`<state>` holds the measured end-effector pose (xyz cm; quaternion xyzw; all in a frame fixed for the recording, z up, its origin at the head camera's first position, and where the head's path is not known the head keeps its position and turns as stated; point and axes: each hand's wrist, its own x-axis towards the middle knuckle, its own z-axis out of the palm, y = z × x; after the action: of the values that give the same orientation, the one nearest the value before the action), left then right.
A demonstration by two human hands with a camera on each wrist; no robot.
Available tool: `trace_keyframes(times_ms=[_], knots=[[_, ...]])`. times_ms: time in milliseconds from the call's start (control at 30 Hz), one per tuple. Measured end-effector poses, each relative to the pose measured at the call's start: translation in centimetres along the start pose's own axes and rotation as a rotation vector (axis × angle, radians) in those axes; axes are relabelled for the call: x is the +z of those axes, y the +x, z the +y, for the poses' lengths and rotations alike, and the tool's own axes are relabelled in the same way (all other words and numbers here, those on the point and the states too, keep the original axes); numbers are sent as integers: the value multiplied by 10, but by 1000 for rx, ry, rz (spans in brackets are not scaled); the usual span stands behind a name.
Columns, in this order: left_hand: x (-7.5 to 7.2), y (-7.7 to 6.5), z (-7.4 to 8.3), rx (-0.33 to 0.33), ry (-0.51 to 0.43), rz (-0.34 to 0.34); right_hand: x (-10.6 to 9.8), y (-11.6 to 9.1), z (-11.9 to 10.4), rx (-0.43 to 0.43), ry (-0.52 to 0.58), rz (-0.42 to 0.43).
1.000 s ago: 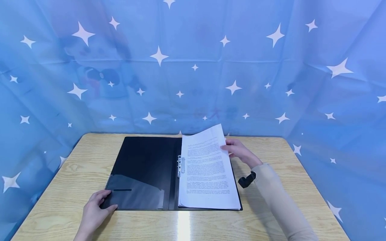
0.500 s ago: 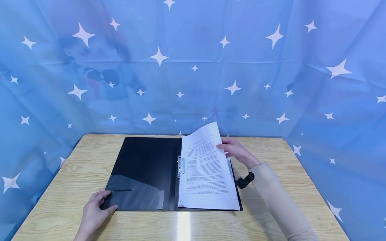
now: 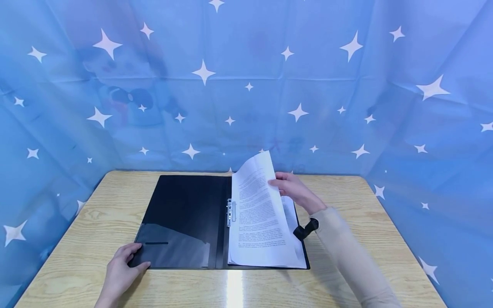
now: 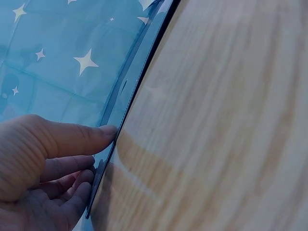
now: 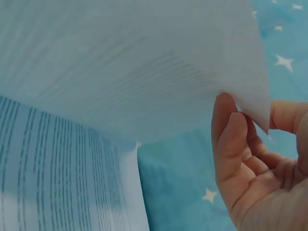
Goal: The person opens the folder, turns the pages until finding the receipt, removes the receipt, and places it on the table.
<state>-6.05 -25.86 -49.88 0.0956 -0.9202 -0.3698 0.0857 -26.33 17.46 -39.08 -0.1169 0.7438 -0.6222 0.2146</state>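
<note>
A black folder (image 3: 188, 199) lies spread out on the table. On its right half sits a stack of printed paper, where the lower page (image 3: 289, 214) shows beside a raised sheet. My right hand (image 3: 294, 190) pinches that printed sheet (image 3: 256, 214) by its upper right edge, bending it up and leftward. In the right wrist view the sheet (image 5: 144, 62) arches above the page (image 5: 62, 168) below, held between thumb and fingers. My left hand (image 3: 121, 267) holds the folder's near left corner; the left wrist view has the thumb and fingers about the folder's edge (image 4: 126, 108).
A metal clip (image 3: 231, 211) stands along the folder's spine, at the paper's left edge. A clear pocket (image 3: 173, 248) covers the left cover's lower part. The wooden table (image 3: 346, 192) ends at a blue curtain (image 3: 246, 107) with white stars.
My right hand has moved leftward with the sheet's edge, lifting it higher and uncovering more of the page below. The left hand and folder have stayed put.
</note>
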Motion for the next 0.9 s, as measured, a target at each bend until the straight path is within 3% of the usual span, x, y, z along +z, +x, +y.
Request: trace_keyframes(times_ms=[500,900], knots=[[1,1,-1,-14,13,-9,32,16,-19,-31,49,40],[1,2,-1,-11,11,-11,56,29,-24,-2,134,71]])
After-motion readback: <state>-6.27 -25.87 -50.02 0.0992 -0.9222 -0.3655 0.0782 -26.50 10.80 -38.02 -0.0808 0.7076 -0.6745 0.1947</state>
